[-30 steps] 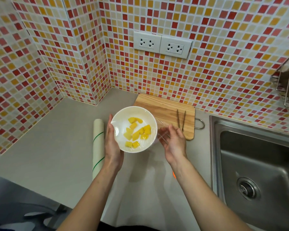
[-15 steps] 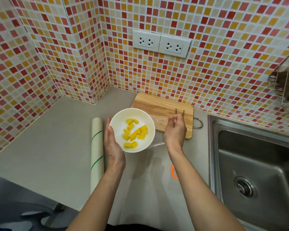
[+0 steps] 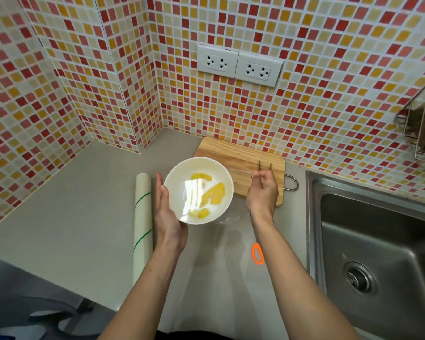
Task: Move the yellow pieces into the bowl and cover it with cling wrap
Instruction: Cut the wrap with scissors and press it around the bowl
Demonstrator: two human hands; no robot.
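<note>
A white bowl (image 3: pixel 177 182) holds several yellow pieces (image 3: pixel 214 195), blurred under glare from the film stretched over it. My left hand (image 3: pixel 167 214) holds the bowl from its left side and underneath, a little above the counter. The cling wrap (image 3: pixel 241 171) runs from the bowl's right rim out over the board. My right hand (image 3: pixel 263 192) pinches that film with its fingertips, to the right of the bowl. A loose fold of the wrap hangs below the bowl's right edge.
The cling wrap roll (image 3: pixel 142 217) lies lengthwise left of my left hand. A wooden cutting board (image 3: pixel 231 153) with thin tongs (image 3: pixel 265 165) sits behind the bowl. An orange loop (image 3: pixel 257 253) lies on the counter. The steel sink (image 3: pixel 378 241) is at right, below a wire rack (image 3: pixel 422 128).
My right hand has moved away from the bowl toward the board, drawing the film tight. The film over the bowl now shows bright glare. My left hand has kept its hold.
</note>
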